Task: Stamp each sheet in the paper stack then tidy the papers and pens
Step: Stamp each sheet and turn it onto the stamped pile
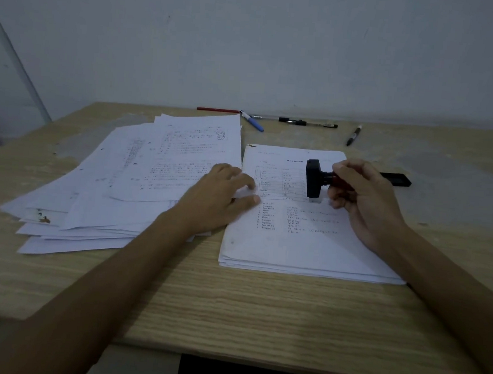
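A neat paper stack (pixel 299 249) lies on the right of the wooden table (pixel 231 308). Its top sheet shows a printed table and lists. My right hand (pixel 361 195) grips the red handle of a black stamp (pixel 313 178), which is tilted on its side just above that sheet. My left hand (pixel 224 194) rests with straight fingers on the left edge of the same sheet. To the left spreads a loose, fanned pile of printed sheets (pixel 116 195). Several pens lie along the far edge: a red one (pixel 217 109), a blue marker (pixel 252 121), black pens (pixel 308 123) and a black marker (pixel 354 135).
A black ink pad (pixel 397 180) lies flat behind my right hand. A pale wall stands right behind the table's far edge. The near table edge runs across the bottom, with a dark gap below it.
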